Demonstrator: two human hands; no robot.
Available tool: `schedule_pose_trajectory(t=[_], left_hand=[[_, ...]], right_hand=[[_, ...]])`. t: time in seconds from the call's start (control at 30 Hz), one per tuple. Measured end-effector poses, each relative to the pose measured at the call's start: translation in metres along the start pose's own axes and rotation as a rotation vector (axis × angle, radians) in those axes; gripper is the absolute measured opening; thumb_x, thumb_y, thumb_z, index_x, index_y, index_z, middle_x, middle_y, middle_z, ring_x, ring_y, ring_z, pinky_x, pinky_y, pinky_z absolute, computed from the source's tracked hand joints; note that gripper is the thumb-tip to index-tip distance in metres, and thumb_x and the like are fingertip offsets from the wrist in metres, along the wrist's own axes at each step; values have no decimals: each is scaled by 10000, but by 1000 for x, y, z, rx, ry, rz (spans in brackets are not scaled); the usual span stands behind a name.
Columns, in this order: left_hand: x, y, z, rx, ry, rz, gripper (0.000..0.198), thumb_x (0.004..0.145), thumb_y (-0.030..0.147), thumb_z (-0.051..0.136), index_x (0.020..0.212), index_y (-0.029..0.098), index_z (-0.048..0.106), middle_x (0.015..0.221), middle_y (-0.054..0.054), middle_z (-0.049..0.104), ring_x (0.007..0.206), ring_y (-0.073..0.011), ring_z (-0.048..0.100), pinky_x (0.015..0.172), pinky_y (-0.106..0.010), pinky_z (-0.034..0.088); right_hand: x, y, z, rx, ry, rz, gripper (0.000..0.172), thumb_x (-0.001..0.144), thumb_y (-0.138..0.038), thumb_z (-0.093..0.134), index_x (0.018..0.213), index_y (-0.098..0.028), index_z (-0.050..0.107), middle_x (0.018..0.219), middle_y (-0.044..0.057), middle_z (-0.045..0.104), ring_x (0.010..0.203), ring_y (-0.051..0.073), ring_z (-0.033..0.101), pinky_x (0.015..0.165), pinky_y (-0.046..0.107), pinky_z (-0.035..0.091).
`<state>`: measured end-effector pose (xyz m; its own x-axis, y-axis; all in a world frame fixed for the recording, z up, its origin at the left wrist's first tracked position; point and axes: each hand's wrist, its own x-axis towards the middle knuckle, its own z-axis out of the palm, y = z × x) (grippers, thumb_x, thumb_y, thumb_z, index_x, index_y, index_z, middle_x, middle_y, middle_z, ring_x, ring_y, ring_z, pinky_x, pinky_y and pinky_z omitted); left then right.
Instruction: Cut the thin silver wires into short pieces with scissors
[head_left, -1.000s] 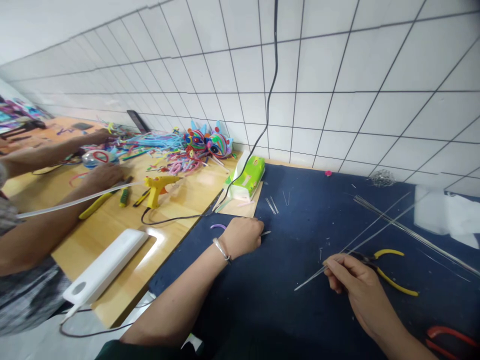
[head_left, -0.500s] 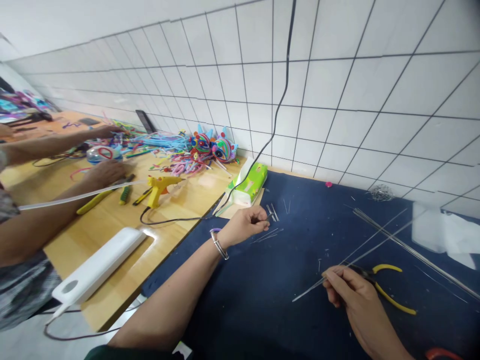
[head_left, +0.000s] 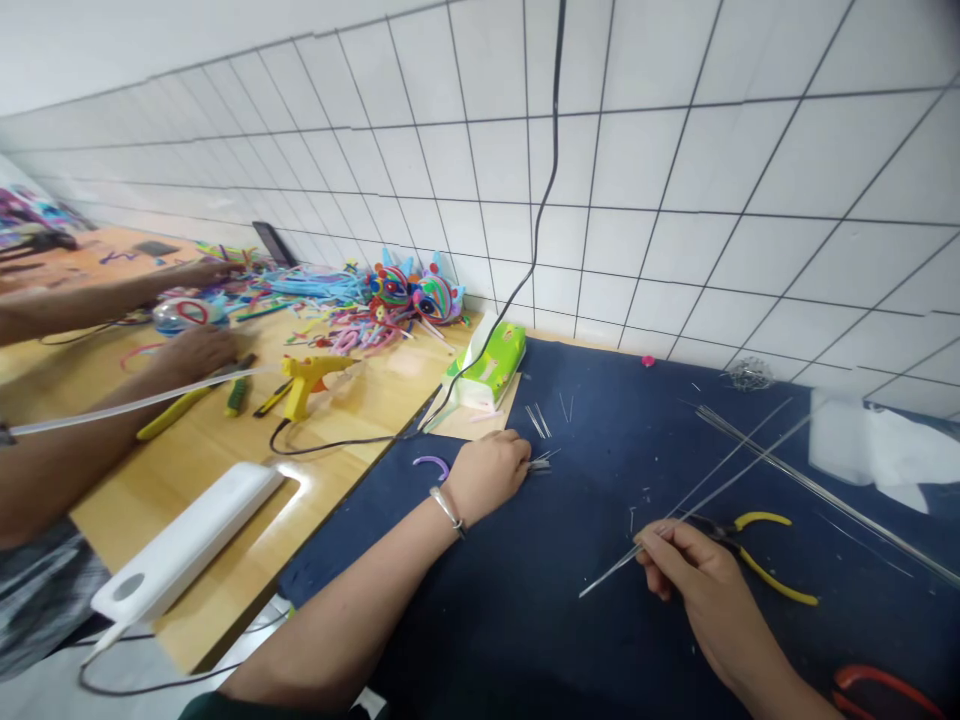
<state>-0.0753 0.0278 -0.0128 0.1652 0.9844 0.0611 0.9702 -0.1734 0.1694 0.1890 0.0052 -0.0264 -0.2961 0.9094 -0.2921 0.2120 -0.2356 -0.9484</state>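
My left hand (head_left: 489, 472), with a silver bangle (head_left: 448, 512) at the wrist, rests low on the dark blue mat (head_left: 510, 610). Its fingers are curled down over a few short wires (head_left: 541, 462), whose ends stick out past the fingertips. The fingertips themselves are largely hidden. My right hand (head_left: 686, 572) pinches several long thin wires (head_left: 611, 574) between thumb and fingers; they run diagonally across the mat. Beside and behind this hand lie yellow-handled pliers (head_left: 776, 582). More short wires (head_left: 538, 421) lie just beyond my left hand.
A long wire bundle (head_left: 825, 500) lies at right, near clear plastic sheets (head_left: 862, 440). Red handles (head_left: 874, 690) show at the lower right. A green tissue pack (head_left: 491, 368), a yellow glue gun (head_left: 307, 385), a white device (head_left: 187, 545) and a co-worker's arms (head_left: 105, 445) are leftward.
My left hand has lowered toward the mat onto the short wires. A purple ring-like piece now shows beside the wrist. My right hand keeps its pinch; the view has shifted slightly.
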Motion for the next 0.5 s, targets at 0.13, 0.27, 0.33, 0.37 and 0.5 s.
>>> schedule_pose_trajectory(t=[0.13, 0.27, 0.33, 0.37, 0.5], left_hand=[[-2, 1, -3, 10, -20, -8, 233, 771, 354, 464, 866, 179, 584, 843, -69, 563, 852, -205, 531, 707, -287, 414], [-5, 1, -8, 21, -71, 34, 313, 700, 359, 538, 947, 168, 563, 893, -80, 548, 879, -221, 521, 745, -308, 424], [-6, 2, -9, 41, -97, 60, 318, 687, 323, 547, 963, 166, 551, 903, -84, 543, 889, -226, 516, 758, -316, 423], [-6, 3, -10, 58, -101, 69, 307, 688, 303, 542, 961, 163, 547, 901, -86, 542, 890, -228, 514, 762, -322, 422], [-4, 6, -6, 148, -96, 70, 185, 721, 237, 478, 868, 148, 546, 847, -94, 543, 851, -234, 522, 748, -343, 419]], right_hand=[[0, -1, 0, 2, -7, 1, 255, 802, -419, 498, 742, -183, 574, 594, -19, 504, 543, 103, 443, 516, 229, 362], [0, -2, 0, -3, -10, 3, 255, 797, -420, 505, 743, -182, 577, 599, -15, 514, 545, 106, 453, 516, 230, 364], [0, -2, -1, -8, -5, 4, 262, 798, -422, 502, 735, -179, 577, 592, -14, 510, 542, 105, 450, 513, 229, 363], [0, -2, -1, -7, -4, 3, 264, 798, -423, 501, 732, -178, 576, 588, -14, 508, 540, 105, 448, 512, 229, 363], [0, -4, 0, 0, -18, -2, 261, 797, -421, 501, 737, -177, 573, 595, -13, 509, 540, 103, 446, 509, 227, 363]])
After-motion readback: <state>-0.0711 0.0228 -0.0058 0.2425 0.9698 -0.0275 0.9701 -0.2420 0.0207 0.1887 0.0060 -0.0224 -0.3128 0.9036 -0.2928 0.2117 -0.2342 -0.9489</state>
